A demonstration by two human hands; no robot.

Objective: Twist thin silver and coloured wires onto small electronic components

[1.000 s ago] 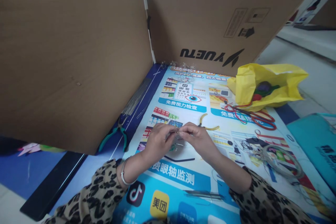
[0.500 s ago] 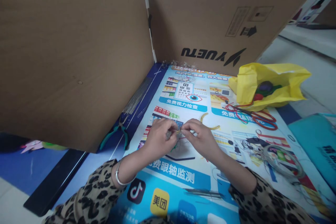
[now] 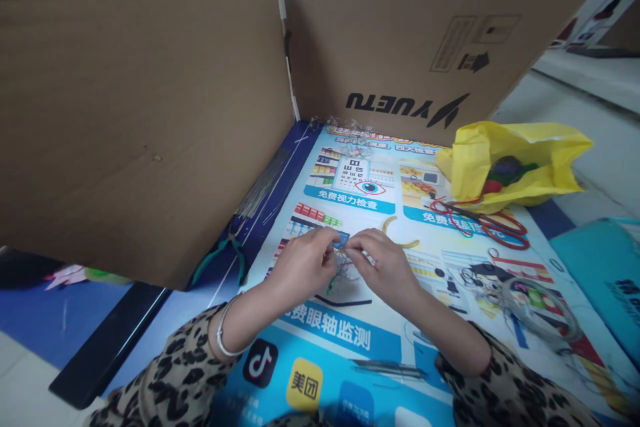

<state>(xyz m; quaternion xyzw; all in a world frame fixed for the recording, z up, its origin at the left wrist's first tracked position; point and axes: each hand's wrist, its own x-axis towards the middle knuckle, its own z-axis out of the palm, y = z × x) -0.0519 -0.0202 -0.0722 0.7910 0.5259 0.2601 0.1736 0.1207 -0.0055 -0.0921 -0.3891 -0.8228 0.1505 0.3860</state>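
My left hand and my right hand meet over the printed poster, fingertips pinched close together. Between and below them shows a small piece of thin wire with a green bit hanging at its lower left; its fine shape is blurred and partly behind the fingers. Both hands are closed on this wire piece. Just beyond my right hand lie yellow-handled pliers, their head hidden by the hand. Teal-handled pliers rest to the left, against the cardboard.
Cardboard walls stand at the left and back. On the right are a yellow bag with yarn balls, red-handled scissors, a wire coil and a teal pouch. Straight wires lie left; thin metal tools lie in front.
My left hand has turned slightly and its fingertips have shifted a little up and away from the wire's lower part, exposing more of it. My right hand has hardly moved.
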